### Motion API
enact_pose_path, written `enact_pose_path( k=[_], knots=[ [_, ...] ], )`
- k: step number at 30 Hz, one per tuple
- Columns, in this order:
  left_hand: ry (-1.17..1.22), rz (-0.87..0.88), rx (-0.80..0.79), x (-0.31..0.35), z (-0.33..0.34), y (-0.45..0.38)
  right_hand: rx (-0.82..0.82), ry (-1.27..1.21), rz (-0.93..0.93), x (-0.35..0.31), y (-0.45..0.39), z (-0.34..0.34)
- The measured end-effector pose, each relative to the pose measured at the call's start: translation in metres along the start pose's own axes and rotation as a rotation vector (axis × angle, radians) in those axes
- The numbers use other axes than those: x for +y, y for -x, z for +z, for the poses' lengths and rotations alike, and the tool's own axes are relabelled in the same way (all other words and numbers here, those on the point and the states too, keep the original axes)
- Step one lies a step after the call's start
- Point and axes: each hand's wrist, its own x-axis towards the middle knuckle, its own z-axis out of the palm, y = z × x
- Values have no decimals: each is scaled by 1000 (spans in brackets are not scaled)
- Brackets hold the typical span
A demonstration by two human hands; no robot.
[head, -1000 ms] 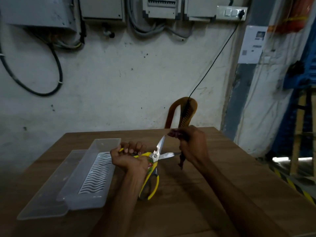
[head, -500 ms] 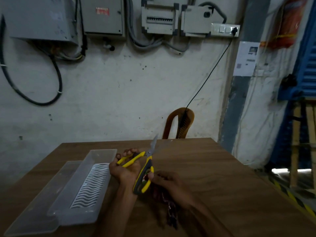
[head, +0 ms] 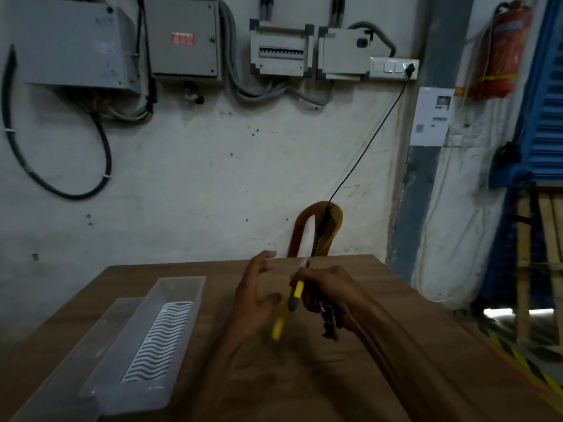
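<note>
The right hand (head: 327, 286) grips the scissors (head: 298, 290) near the blades, yellow handles hanging below it; the left hand (head: 254, 295), fingers spread, holds nothing just beside them.

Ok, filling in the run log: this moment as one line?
left hand: open | right hand: grips scissors, dark strip | clear container: on table
</note>
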Motion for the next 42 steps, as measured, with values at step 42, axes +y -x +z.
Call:
enact_pose_path(
  k=[42],
  knots=[
    [1440,-333,461,3,-24,8,331,-483,-221,84,-17,3]
  ],
)
